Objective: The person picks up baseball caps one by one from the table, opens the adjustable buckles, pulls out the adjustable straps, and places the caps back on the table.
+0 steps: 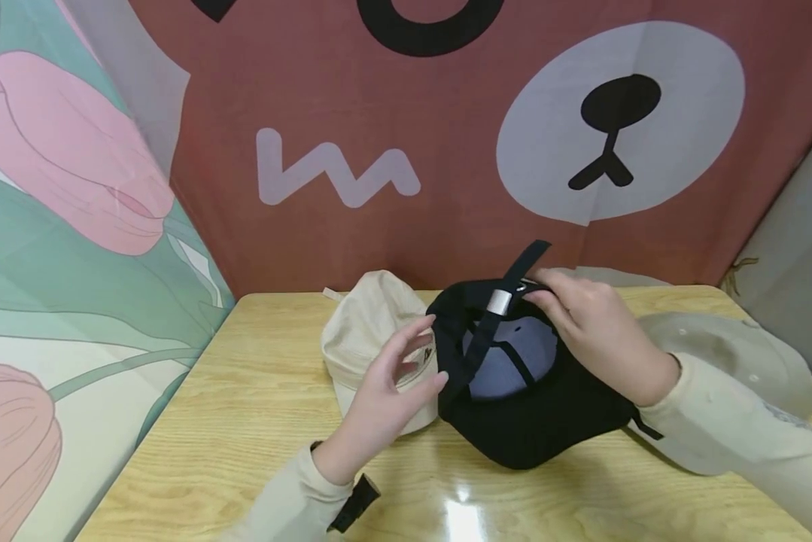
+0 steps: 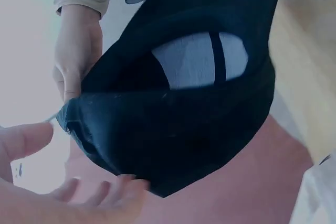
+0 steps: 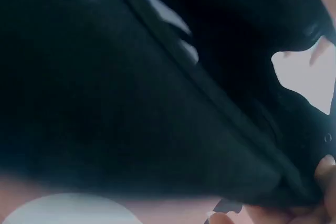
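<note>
A black baseball cap (image 1: 534,433) is held above the table, its blue-grey lining (image 1: 514,361) facing me. My right hand (image 1: 598,327) pinches the cap's back edge beside the strap opening. The black strap (image 1: 483,346) runs through a silver buckle (image 1: 499,302), and its loose end sticks up. At the cap's left side is my left hand (image 1: 388,391), thumb and fingers spread apart, fingertips at the fabric. In the left wrist view, those fingers (image 2: 123,195) lie against or just beside the cap; contact is unclear. Dark fabric (image 3: 105,103) fills most of the right wrist view.
A cream cap (image 1: 372,320) sits on the wooden table (image 1: 243,421) behind my left hand. Under my right forearm lies a grey-beige cap (image 1: 737,350), partly covered by the sleeve. A printed bear cloth (image 1: 446,241) hangs behind the table, with a flowered cloth (image 1: 74,301) at left.
</note>
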The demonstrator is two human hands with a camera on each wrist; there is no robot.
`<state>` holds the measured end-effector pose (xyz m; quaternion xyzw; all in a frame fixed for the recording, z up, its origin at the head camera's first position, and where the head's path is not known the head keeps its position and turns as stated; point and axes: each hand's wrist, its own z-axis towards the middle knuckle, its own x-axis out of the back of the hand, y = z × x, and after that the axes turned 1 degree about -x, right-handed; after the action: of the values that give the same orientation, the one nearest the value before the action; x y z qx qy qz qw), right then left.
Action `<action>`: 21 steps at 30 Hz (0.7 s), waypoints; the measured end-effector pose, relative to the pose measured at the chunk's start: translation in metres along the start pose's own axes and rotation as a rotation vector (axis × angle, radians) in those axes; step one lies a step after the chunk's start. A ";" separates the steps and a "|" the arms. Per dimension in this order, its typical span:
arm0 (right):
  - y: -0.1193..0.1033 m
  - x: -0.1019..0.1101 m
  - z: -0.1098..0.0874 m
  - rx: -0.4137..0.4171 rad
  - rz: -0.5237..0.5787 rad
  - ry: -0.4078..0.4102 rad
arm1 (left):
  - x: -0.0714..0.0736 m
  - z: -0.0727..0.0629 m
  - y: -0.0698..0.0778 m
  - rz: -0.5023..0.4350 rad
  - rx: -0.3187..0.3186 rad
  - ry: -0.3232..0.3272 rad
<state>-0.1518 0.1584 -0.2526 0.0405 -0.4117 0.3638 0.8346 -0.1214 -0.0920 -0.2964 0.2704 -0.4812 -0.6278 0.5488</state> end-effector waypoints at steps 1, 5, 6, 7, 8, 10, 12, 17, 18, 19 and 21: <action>-0.001 0.000 0.000 0.012 -0.002 0.010 | 0.000 0.002 0.002 0.021 -0.046 0.016; -0.005 0.000 -0.001 0.071 0.008 0.051 | -0.003 0.012 0.008 0.135 -0.247 0.050; -0.005 0.000 -0.001 0.083 0.014 0.057 | -0.003 0.016 0.010 0.160 -0.294 0.051; -0.006 0.000 -0.002 0.096 0.018 0.063 | -0.004 0.019 0.011 0.185 -0.337 0.050; -0.007 -0.001 -0.002 0.104 0.025 0.065 | -0.004 0.022 0.013 0.214 -0.377 0.047; -0.010 0.000 -0.003 0.112 0.031 0.060 | -0.004 0.028 0.015 0.279 -0.447 0.037; -0.014 0.001 -0.003 0.105 0.054 0.041 | -0.003 0.033 0.017 0.349 -0.501 0.020; -0.023 0.002 -0.003 0.070 0.096 -0.008 | -0.001 0.043 0.018 0.496 -0.628 -0.049; -0.025 0.002 -0.003 0.062 0.099 -0.017 | -0.001 0.044 0.018 0.510 -0.645 -0.061; -0.026 0.002 -0.003 0.058 0.098 -0.023 | 0.000 0.045 0.018 0.522 -0.661 -0.071; -0.028 0.002 -0.003 0.046 0.095 -0.041 | 0.001 0.045 0.019 0.541 -0.681 -0.079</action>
<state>-0.1316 0.1399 -0.2468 0.0477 -0.4216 0.4115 0.8066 -0.1528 -0.0775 -0.2615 -0.0861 -0.3208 -0.5944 0.7324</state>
